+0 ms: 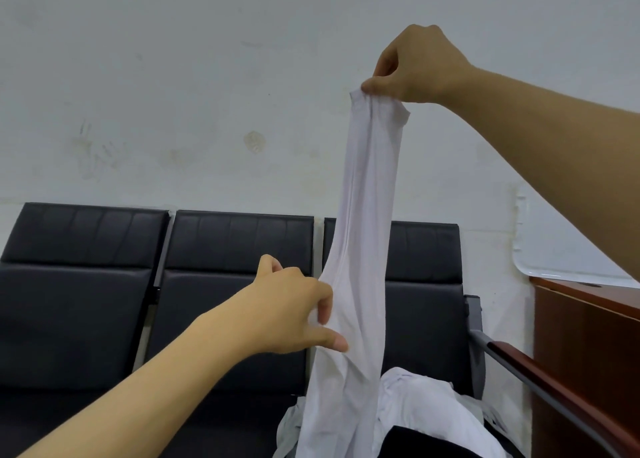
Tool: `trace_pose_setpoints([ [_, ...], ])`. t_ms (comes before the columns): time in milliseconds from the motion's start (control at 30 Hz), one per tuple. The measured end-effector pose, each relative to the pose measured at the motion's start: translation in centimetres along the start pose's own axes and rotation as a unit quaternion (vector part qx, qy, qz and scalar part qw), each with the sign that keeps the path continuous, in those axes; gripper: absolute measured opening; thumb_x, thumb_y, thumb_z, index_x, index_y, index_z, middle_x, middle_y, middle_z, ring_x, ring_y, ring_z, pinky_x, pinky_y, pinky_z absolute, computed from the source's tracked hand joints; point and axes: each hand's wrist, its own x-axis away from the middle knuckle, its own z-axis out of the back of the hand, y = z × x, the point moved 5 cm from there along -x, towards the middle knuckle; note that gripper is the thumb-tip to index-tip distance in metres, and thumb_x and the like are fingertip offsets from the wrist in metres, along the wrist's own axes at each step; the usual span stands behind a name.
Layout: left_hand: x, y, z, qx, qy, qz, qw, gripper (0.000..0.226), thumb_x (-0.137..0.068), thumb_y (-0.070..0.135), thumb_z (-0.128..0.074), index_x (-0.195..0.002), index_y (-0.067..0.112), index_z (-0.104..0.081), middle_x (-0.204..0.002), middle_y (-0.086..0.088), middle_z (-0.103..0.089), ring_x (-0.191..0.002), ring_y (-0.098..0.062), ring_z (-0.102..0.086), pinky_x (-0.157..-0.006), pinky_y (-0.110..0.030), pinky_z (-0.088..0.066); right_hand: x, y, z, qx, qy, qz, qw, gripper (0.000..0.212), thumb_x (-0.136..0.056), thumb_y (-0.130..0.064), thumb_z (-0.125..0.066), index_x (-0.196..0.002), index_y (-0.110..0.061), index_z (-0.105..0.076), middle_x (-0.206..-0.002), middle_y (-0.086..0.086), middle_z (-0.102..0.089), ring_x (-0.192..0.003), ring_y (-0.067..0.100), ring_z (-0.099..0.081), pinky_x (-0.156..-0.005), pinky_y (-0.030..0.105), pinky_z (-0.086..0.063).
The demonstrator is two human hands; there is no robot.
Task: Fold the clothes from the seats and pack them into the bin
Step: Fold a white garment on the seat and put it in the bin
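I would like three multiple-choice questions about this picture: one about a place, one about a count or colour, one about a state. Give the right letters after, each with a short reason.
1. Where does the heap of clothes lie?
A. on the rightmost seat
B. on the wooden desk
C. on the leftmost seat

2. How many black seat backs show in the row?
A. two
B. three
C. five

3. How is the white garment held?
A. it lies flat and folded on a seat
B. it hangs long, pinched at the top by the right hand, with the left hand gripping its side lower down
C. it is rolled into a ball in both hands

Answers: 1 A, the heap sits on the seat next to the armrest. 2 B, three padded backs stand side by side. 3 B, the cloth hangs stretched down from the raised hand.
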Motion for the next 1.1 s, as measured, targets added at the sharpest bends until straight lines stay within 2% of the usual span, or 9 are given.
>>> trace_pose_setpoints([
  [133,0.0,-0.4,-0.7,0.012,0.049,0.026,0.998,0.053,-0.087,0.075,-0.060,-0.115,0.030,-0.061,-0.093,0.013,-0.050,-0.093,-0.015,-0.026,-0.094,-0.030,-0.019,0.2,0.5,-0.1,0.009,-0.002,-0.002,1.000,0.022,-0.085,-0.045,-0.075,-0.094,-0.025,-0.080,-0.097,-0.003,-0.076,-0.098,0.020,-0.070,-0.090,0.044,-0.060],
  [367,-0.6,-0.2,-1.7,-0.006,0.104,0.032,0.994,0.052,-0.078,0.087,-0.057,-0.093,0.037,-0.058,-0.081,0.015,-0.056,-0.095,-0.008,-0.044,-0.108,-0.035,-0.018,0.4,0.7,-0.5,0.012,-0.004,-0.002,1.000,0.024,-0.085,-0.046,-0.075,-0.095,-0.024,-0.081,-0.097,-0.003,-0.076,-0.099,0.020,-0.070,-0.091,0.045,-0.059],
  [500,-0.7,0.5,-2.4,-0.013,0.119,0.033,0.992,0.050,-0.080,0.081,-0.064,-0.101,0.037,-0.053,-0.089,0.017,-0.056,-0.099,-0.010,-0.042,-0.106,-0.036,-0.015,0.5,0.8,-0.6,0.013,-0.003,-0.001,1.000,0.023,-0.085,-0.045,-0.074,-0.095,-0.024,-0.080,-0.097,-0.003,-0.075,-0.099,0.020,-0.070,-0.090,0.044,-0.059],
  [667,-0.7,0.2,-3.2,0.008,0.126,0.034,0.991,0.030,-0.094,0.066,-0.060,-0.102,0.040,-0.050,-0.075,0.016,-0.050,-0.096,-0.009,-0.044,-0.111,-0.035,-0.018,0.9,1.4,-0.8,0.014,-0.008,-0.005,1.000,0.024,-0.085,-0.045,-0.075,-0.095,-0.024,-0.081,-0.095,-0.003,-0.076,-0.097,0.021,-0.070,-0.089,0.045,-0.060],
  [767,-0.8,0.3,-3.5,0.005,0.105,0.013,0.994,0.022,-0.100,0.059,-0.055,-0.110,0.039,-0.058,-0.074,0.021,-0.043,-0.100,-0.010,-0.044,-0.108,-0.036,-0.020,1.1,1.7,-1.1,0.020,-0.012,-0.007,1.000,0.024,-0.084,-0.046,-0.075,-0.093,-0.025,-0.081,-0.095,-0.002,-0.076,-0.096,0.022,-0.070,-0.088,0.045,-0.060],
  [900,-0.4,-0.6,-3.7,0.034,0.073,-0.008,0.997,0.034,-0.099,0.057,-0.060,-0.076,0.037,-0.046,-0.080,0.019,-0.052,-0.101,-0.008,-0.041,-0.107,-0.037,-0.021,1.3,2.3,-1.3,0.026,-0.017,-0.009,0.999,0.022,-0.085,-0.045,-0.075,-0.093,-0.025,-0.080,-0.095,-0.002,-0.075,-0.097,0.022,-0.070,-0.089,0.045,-0.059],
  [967,0.3,-1.4,-3.2,0.059,0.075,-0.008,0.995,0.029,-0.096,0.060,-0.061,-0.081,0.037,-0.054,-0.089,0.019,-0.056,-0.103,-0.007,-0.038,-0.106,-0.034,-0.023,1.4,2.9,-1.3,0.027,-0.020,-0.011,0.999,0.021,-0.086,-0.045,-0.075,-0.092,-0.026,-0.079,-0.095,-0.003,-0.075,-0.098,0.021,-0.069,-0.089,0.044,-0.059],
  [1033,1.3,-2.8,-2.4,0.084,0.060,0.007,0.995,0.028,-0.092,0.065,-0.061,-0.097,0.037,-0.064,-0.097,0.022,-0.054,-0.107,-0.010,-0.035,-0.095,-0.022,-0.029,1.7,3.8,-1.3,0.031,-0.022,-0.016,0.999,0.021,-0.087,-0.046,-0.075,-0.093,-0.026,-0.079,-0.095,-0.003,-0.075,-0.098,0.021,-0.069,-0.089,0.043,-0.059],
  [1100,2.5,-4.3,-1.3,0.103,0.048,0.014,0.993,0.031,-0.084,0.072,-0.059,-0.098,0.046,-0.065,-0.101,0.023,-0.050,-0.108,-0.011,-0.038,-0.088,-0.018,-0.033,2.0,4.8,-1.4,0.034,-0.028,-0.019,0.999,0.021,-0.087,-0.047,-0.075,-0.092,-0.026,-0.078,-0.095,-0.004,-0.074,-0.098,0.021,-0.069,-0.090,0.044,-0.059],
])
